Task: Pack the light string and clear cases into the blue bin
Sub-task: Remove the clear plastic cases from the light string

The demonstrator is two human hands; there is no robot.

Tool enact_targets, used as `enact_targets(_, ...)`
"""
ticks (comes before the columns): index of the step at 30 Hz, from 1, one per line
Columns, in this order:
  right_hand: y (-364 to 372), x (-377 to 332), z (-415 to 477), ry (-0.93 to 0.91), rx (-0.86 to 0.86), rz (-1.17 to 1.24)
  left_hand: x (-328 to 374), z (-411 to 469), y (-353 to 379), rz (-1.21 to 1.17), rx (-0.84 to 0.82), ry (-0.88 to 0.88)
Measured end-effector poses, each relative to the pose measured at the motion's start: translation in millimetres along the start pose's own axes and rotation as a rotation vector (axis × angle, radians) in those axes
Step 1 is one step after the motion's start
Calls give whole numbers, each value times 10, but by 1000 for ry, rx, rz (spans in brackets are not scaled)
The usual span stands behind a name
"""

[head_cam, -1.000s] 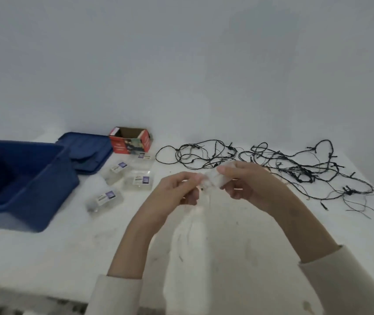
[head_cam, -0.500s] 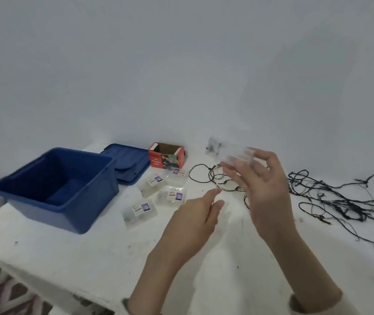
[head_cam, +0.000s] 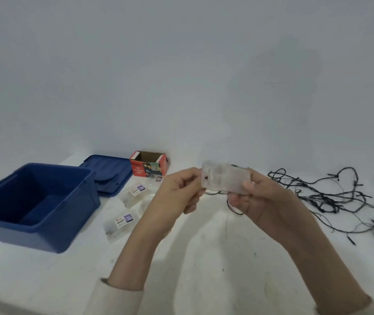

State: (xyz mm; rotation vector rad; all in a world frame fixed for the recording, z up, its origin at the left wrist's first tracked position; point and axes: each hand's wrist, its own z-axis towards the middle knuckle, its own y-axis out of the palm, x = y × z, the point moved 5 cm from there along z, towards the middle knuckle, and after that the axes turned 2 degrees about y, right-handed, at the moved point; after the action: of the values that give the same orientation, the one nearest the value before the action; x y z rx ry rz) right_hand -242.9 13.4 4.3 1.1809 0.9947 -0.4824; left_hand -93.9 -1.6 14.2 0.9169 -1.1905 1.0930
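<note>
- The right hand [head_cam: 263, 201] is raised above the middle of the white table [head_cam: 215, 264]. Its thumb lies across the near face of a clear rectangular plastic case [head_cam: 226, 179] and its fingers curl behind the case's right end, gripping it.
- The left hand [head_cam: 179, 192] has its fingers curled, with thumb and fingertips pinching the left end of the same case. The two hands sit close together, bridged by the case, which is held roughly level in the air above the table.
- The black light string [head_cam: 329, 196] lies in a loose tangle toward the right edge of the table. One strand runs on behind the hands; whether it joins the held case cannot be told.
- A labelled clear case [head_cam: 136, 193] and a second labelled clear case [head_cam: 122, 222] lie flat on the table, between the bin and the left hand.
- The open blue plastic bin [head_cam: 33, 235] stands at the left edge of the table.
- A flat blue lid [head_cam: 108, 173] lies just behind the bin, toward the far edge.
- An open red cardboard box [head_cam: 148, 170] stands at the far edge, just right of the lid.
</note>
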Motion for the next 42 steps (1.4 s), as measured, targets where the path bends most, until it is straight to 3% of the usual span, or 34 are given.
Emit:
enact_targets(5,-9,-116,-57,-229,271,54,-153,-126,211,-6,-130,-95)
enact_targets(10,-112,-260,-156,-489,573,-400,-86,-215,274,333,-105,-60)
enact_targets(14,-120,-338,-229,-609,715,-882,136,-243,332,888,-87,171)
enact_targets(17,-158,-300,-213,-447,643,-1097,364,-232,300,1124,23,472)
enact_targets(20,-179,-213,-196,-214,357,-913,491,-134,237,1095,113,661)
enact_targets(23,-162,-165,-219,-109,87,-578,463,6,190,822,44,491)
enact_targets(27,-204,-135,-199,-89,-11,-262,215,88,168,451,-26,214)
enact_targets(31,-218,-75,-158,-118,68,-33,-93,29,227,192,-29,18)
enact_targets(35,-202,-129,-126,-214,224,78,-245,-98,339,99,-31,-44)
enact_targets(39,-275,-194,-150,-344,464,-115,-263,-161,334,241,-25,-79)
enact_targets(42,-255,-201,-184,-415,553,-332,-132,-188,351,565,-92,-18)
